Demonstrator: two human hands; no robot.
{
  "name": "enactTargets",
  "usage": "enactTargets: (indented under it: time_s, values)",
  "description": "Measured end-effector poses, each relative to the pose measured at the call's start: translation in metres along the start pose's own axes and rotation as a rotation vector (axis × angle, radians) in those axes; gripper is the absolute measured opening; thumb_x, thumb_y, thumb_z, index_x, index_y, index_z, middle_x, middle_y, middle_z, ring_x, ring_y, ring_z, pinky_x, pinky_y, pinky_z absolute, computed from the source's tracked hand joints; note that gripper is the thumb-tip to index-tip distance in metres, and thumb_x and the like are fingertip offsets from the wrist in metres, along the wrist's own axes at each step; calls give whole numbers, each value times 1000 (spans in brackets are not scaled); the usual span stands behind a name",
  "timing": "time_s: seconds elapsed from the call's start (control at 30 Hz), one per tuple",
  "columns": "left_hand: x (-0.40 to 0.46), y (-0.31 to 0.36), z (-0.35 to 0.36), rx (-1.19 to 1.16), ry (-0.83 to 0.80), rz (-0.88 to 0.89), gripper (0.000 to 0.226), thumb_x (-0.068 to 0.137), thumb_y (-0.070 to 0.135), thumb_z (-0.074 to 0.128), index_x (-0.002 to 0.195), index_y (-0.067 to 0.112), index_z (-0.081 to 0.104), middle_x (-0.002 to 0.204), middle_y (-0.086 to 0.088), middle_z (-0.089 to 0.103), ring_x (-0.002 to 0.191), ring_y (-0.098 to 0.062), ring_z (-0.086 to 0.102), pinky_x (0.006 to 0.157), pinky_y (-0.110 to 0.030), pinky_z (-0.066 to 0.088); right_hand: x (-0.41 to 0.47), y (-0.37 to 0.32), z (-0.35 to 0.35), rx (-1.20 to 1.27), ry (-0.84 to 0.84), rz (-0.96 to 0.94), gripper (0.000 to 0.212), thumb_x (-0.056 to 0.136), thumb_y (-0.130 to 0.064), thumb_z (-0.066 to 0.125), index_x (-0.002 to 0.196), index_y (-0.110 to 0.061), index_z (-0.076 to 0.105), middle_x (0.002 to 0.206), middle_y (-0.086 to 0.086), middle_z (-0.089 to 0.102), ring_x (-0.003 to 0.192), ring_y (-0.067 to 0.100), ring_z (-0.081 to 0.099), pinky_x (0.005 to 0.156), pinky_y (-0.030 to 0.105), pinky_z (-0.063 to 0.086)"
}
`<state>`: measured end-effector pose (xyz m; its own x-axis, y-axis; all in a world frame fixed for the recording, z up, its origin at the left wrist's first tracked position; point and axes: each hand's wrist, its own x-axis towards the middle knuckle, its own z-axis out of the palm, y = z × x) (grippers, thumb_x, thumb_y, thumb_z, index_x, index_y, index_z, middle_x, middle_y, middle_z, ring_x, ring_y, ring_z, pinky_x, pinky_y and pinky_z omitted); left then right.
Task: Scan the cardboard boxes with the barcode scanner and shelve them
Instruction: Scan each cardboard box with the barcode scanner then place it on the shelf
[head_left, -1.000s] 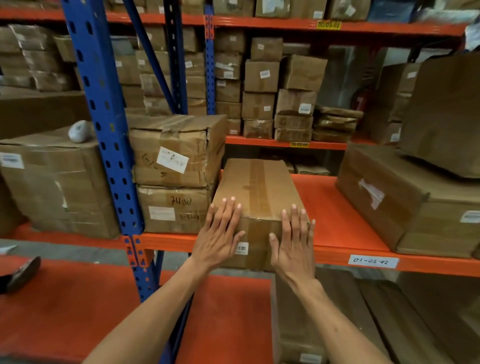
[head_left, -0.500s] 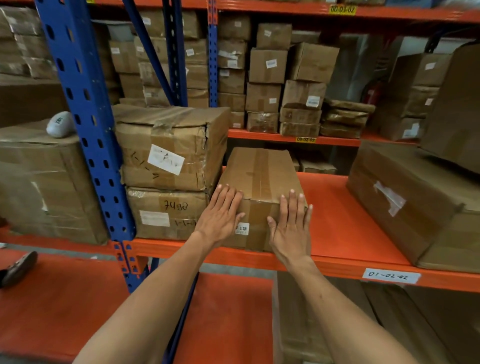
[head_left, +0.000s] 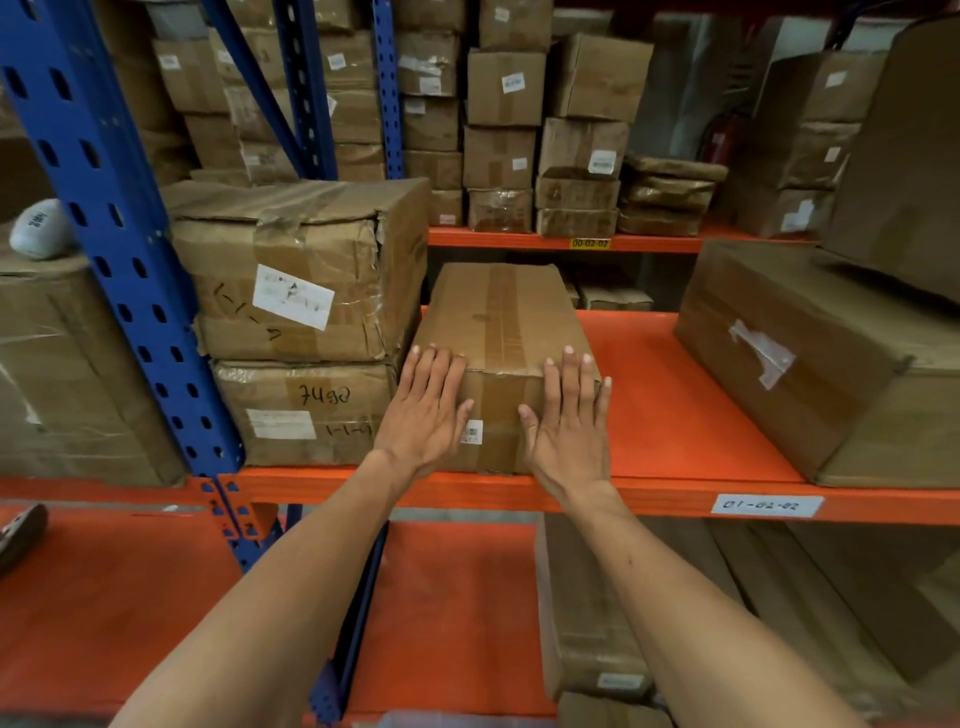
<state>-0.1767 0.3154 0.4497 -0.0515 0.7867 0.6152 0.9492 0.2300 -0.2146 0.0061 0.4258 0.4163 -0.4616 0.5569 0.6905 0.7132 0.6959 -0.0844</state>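
Lighting: dim, warm, diffuse; source not visible. Shadows: soft, deepest in the shelf recess beyond the left hand and right hand, and in the bay below the forearms. Glare: none. Focus: fair between the hands; labels left of them smeared. Distortion: wide-angle bowing at both outer edges, uprights slanting.

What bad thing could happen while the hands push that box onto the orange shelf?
The box sits tight beside the crushed stack, so it might snag there. The left hand is next to that stack, so fingers may get pinched. The right hand pushing harder could turn the box crooked.
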Motion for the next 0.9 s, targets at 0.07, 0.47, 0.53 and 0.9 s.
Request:
enactTargets:
  time_s: [0.07,0.47,0.53,0.9]
  values:
    - [-3,5,-2,-59,-6,-34,65,102,38,33,152,-3,24,155,-26,31,148,-40,21,124,-54,7,-2,-2,-8,19,-41,9,71,105,-44,33,163,-10,9,171,16,3,158,34,-3,125,60,3]
    - [-149,128,5,-652,-480,-398,90,71,65,42,133,0,50,135,-18,51,127,-38,49,108,-42,39,-163,58,-85,281,-479,113,82,85,-62,52,146,-8,47,146,13,51,137,32,47,118,37,28]
    - [-182,156,10,-677,-722,-447,94,71,67,50,138,2,48,139,-18,51,129,-34,50,109,-40,40,-209,78,-95,281,-593,182,77,86,-61,59,144,-10,50,141,11,54,131,29,51,112,36,36]
    - [-358,329,37,-625,-1134,-410,75,88,50,65,143,4,43,145,-13,45,133,-30,44,108,-37,39,-472,159,-118,219,-1056,614,75,92,-67,57,145,-17,41,144,7,49,126,29,54,97,34,45]
